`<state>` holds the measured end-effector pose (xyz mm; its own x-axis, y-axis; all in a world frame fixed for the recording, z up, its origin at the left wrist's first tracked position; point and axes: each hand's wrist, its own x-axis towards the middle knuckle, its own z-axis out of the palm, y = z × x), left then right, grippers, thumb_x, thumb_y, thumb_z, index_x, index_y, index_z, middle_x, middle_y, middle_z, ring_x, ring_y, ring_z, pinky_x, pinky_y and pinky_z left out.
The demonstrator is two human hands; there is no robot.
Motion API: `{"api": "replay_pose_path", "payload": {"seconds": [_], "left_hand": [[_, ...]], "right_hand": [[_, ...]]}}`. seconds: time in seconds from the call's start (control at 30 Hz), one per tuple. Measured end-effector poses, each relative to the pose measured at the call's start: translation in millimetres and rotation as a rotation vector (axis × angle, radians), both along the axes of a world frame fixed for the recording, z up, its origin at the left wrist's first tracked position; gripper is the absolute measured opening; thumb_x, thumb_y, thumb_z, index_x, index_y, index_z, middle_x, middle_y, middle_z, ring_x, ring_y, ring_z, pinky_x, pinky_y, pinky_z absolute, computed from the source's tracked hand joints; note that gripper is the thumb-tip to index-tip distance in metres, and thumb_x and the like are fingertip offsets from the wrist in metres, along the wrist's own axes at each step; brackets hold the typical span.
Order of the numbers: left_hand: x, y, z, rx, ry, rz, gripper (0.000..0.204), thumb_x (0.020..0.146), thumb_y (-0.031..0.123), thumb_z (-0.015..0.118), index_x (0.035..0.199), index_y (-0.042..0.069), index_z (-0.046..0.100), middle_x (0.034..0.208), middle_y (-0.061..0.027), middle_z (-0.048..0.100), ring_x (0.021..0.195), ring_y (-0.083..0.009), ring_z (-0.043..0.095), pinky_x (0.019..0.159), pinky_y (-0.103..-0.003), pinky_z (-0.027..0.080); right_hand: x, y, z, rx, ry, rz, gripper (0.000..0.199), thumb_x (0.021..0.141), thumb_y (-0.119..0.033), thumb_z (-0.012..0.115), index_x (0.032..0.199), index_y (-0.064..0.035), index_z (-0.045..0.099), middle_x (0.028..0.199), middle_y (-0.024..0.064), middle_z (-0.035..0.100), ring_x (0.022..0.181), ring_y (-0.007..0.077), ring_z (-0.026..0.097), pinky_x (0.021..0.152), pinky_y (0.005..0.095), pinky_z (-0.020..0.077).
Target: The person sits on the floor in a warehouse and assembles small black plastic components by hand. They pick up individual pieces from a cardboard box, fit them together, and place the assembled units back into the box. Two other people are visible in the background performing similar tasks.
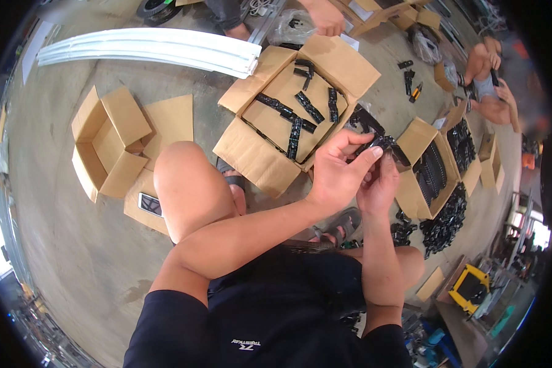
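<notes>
My left hand (pixel 339 170) and my right hand (pixel 379 187) meet just right of the middle, both closed on a small glossy black part (pixel 385 143). Its exact kind I cannot make out, since fingers cover much of it. Beyond my hands stands an open cardboard box (pixel 248 150), flaps folded out. Several black jointed pieces (pixel 310 107) lie scattered on the cardboard inside it. Close behind my fingers more black parts (pixel 365 119) show at the box's right side.
At right, a cardboard box (pixel 414 199) holds rows of black parts, with a heap of black pieces (pixel 444 224) beside it. An open box (pixel 107 150) and a phone (pixel 149 205) lie left. Long white panels (pixel 147 49) lie at the back. Other people (pixel 490 80) sit nearby.
</notes>
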<state>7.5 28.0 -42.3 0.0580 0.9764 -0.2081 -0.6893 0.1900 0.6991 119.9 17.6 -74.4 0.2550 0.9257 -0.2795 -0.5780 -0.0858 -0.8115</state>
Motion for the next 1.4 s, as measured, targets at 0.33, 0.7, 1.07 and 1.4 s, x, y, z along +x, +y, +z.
{"api": "replay_pose_path", "payload": {"seconds": [0.33,0.7,1.07,1.4], "left_hand": [[-32.8,8.0,18.5,0.004,-0.167,-0.012,0.025,0.093,-0.008,0.070,0.116,-0.003,0.062,0.114,-0.0113,0.071,0.106,-0.0139,0.067,0.092,-0.026,0.055],[-70.8,33.2,44.4,0.063,-0.373,-0.098,0.058,0.093,-0.009,0.066,0.147,-0.003,0.044,0.131,-0.0121,0.064,0.116,-0.0141,0.062,0.101,-0.028,0.051],[-52.4,-6.9,47.1,0.176,-0.427,-0.429,0.047,0.099,0.002,0.063,0.144,-0.002,0.051,0.128,-0.0089,0.065,0.113,-0.0150,0.061,0.096,-0.031,0.053],[-61.4,-6.5,39.6,0.147,-0.326,-0.483,0.033,0.103,0.011,0.061,0.133,-0.003,0.060,0.121,-0.0088,0.069,0.103,-0.0174,0.067,0.094,-0.033,0.054]], "right_hand": [[-77.0,81.4,-155.8,-0.429,-1.681,0.971,0.043,0.098,-0.039,0.063,0.100,0.0028,0.072,0.089,0.0173,0.073,0.080,0.0352,0.070,0.075,0.0452,0.0542],[-83.2,88.2,-184.1,-0.313,-1.780,0.883,0.050,0.093,-0.044,0.066,0.094,0.0058,0.073,0.094,0.0266,0.073,0.092,0.0436,0.071,0.083,0.0507,0.0558],[-108.5,55.4,-152.5,-0.315,-1.789,1.013,0.050,0.091,-0.045,0.069,0.099,0.0039,0.073,0.099,0.0239,0.074,0.096,0.0404,0.073,0.084,0.0481,0.0579],[-21.2,38.5,-182.6,0.034,-1.472,0.735,0.034,0.096,-0.029,0.062,0.119,-0.0046,0.066,0.108,0.0180,0.071,0.098,0.0327,0.071,0.087,0.0426,0.0579]]}}
